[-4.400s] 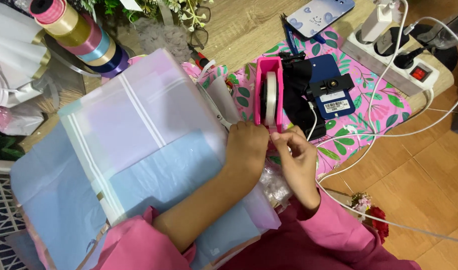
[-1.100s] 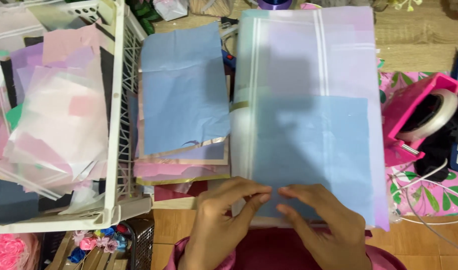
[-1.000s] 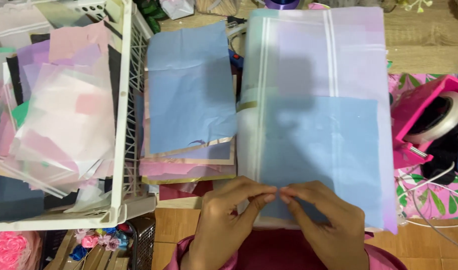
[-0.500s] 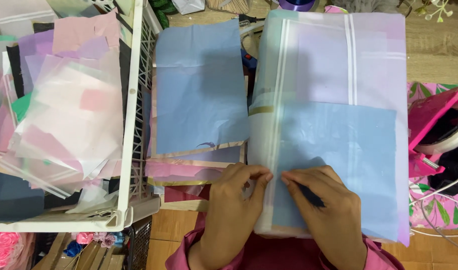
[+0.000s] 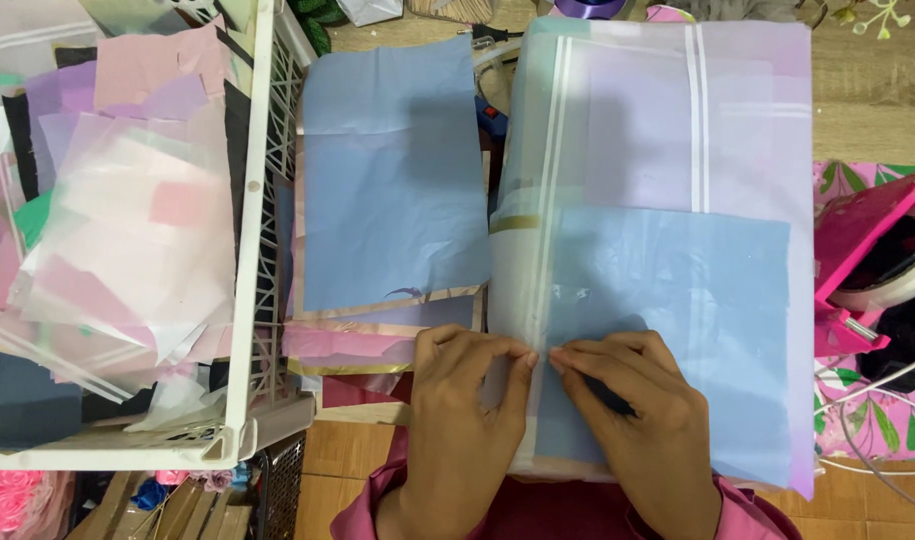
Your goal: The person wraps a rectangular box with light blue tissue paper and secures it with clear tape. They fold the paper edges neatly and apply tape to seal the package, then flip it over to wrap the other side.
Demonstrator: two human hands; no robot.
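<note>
Both hands press down on a wrapped bundle [image 5: 668, 240] of blue and lilac paper lying on the floor, right of a paper stack [image 5: 393, 180]. Left hand [image 5: 458, 420] and right hand [image 5: 633, 415] meet fingertip to fingertip on the white-striped seam [image 5: 548, 250], fingers curled nearly closed, pinching the thin wrap edge, maybe a bit of clear tape, too small to tell. Risk: the wrap creases or tears if pulled, or the seam shifts off line. Bundle's long axis runs away from the person, far end toward the top edge.
</note>
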